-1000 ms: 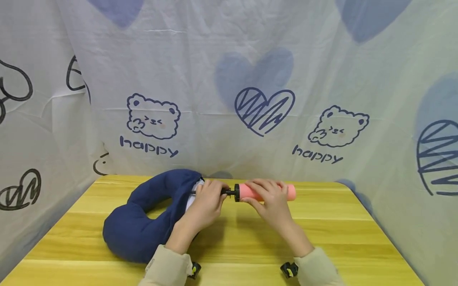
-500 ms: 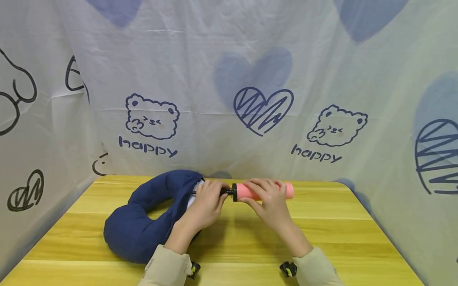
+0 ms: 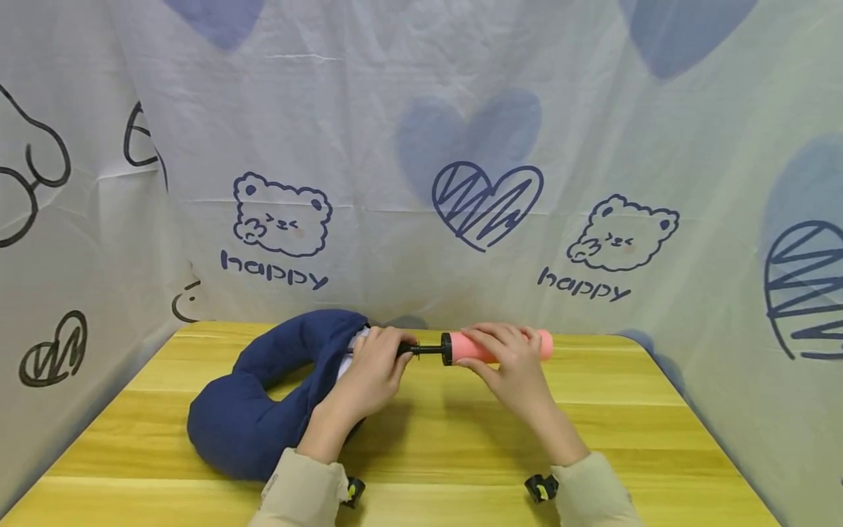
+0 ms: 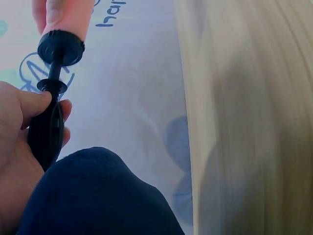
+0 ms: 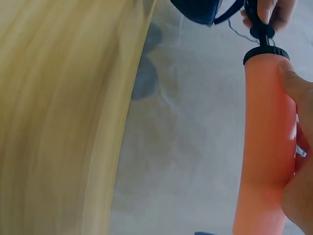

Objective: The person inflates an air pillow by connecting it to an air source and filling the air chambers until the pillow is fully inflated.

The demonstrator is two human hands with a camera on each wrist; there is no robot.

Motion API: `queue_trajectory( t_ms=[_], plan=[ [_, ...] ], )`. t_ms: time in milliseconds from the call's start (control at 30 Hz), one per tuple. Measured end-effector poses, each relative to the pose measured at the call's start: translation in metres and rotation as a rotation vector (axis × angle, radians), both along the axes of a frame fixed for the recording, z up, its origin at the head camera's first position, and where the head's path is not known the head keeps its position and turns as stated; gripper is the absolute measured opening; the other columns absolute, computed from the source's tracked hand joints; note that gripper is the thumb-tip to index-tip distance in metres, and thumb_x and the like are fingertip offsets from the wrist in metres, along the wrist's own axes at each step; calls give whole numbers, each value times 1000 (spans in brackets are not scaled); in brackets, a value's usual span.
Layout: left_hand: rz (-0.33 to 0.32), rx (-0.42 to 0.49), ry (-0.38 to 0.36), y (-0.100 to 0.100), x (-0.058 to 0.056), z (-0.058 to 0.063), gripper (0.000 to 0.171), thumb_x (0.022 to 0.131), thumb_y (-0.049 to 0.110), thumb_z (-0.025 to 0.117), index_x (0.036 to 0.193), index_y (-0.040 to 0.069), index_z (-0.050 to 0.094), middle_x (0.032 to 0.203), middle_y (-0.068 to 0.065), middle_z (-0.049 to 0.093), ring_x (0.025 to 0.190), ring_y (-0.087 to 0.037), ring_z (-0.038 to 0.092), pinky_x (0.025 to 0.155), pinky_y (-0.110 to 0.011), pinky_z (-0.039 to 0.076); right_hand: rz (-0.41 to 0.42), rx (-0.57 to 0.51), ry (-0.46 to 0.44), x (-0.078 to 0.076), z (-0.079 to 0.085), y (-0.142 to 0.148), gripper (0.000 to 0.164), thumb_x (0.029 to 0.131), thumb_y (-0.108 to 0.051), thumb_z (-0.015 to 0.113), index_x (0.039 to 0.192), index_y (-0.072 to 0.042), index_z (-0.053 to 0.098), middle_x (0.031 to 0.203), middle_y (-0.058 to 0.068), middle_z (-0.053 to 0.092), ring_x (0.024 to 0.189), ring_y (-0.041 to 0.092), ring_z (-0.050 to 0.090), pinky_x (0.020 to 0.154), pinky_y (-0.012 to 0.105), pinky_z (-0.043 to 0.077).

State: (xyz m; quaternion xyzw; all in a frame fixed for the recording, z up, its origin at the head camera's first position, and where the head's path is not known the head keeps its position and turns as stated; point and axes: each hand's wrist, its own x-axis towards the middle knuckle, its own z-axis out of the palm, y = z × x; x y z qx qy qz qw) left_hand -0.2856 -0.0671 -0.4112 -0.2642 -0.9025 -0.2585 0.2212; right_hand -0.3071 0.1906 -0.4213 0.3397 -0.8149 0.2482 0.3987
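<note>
A pink hand pump point(image 3: 545, 345) lies sideways in front of me, raised over the table. My right hand point(image 3: 516, 364) grips its pink barrel, thumb along the side near the black cap point(image 5: 266, 51). My left hand point(image 3: 373, 369) holds the black pump handle point(image 4: 47, 128), with thumb and fingers wrapped about it. Between the hands shows a stretch of black rod point(image 3: 431, 349). Left of the pump, a navy U-shaped neck pillow point(image 3: 237, 424) rests on the table, its white inner part point(image 3: 345, 364) showing at an opening beside my left hand.
The yellow wood-grain table point(image 3: 626, 410) spreads under both forearms. A white cloth with printed bears and hearts point(image 3: 395, 249) hangs behind it and along both sides. Black wrist mounts point(image 3: 541, 488) sit beneath the sleeves.
The rod first slid into the barrel, then came out; more of it shows now. My right hand has shifted right with the barrel, my left hand slightly left with the handle.
</note>
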Motion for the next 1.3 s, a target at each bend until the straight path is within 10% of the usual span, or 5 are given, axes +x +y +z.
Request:
queue_trajectory(
  t_ms=[700, 1167, 1300],
  plan=[
    [50, 65, 2, -31, -4, 6, 16, 105, 9, 60, 120, 7, 64, 116, -9, 66, 107, -31, 52, 94, -50, 32, -24, -62, -48, -13, 5, 41, 50, 75, -16, 91, 122, -8, 75, 123, 12, 71, 119, 35, 61, 105, 64, 24],
    [-2, -33, 33, 0, 1, -2, 16, 106, 11, 58, 121, 8, 63, 116, -9, 67, 112, -33, 53, 96, -52, 38, -2, -3, 55, -3, -7, -3, 51, 74, -28, 91, 119, -9, 77, 116, 10, 74, 109, 34, 66, 92, 64, 32],
    [-13, -32, 50, 5, 1, -5, 14, 106, 10, 59, 119, 8, 63, 115, -10, 68, 114, -35, 54, 99, -55, 38, 10, -19, 104, -1, -10, -13, 51, 88, -50, 75, 116, -7, 78, 113, 11, 75, 104, 34, 67, 89, 63, 33]
  ],
)
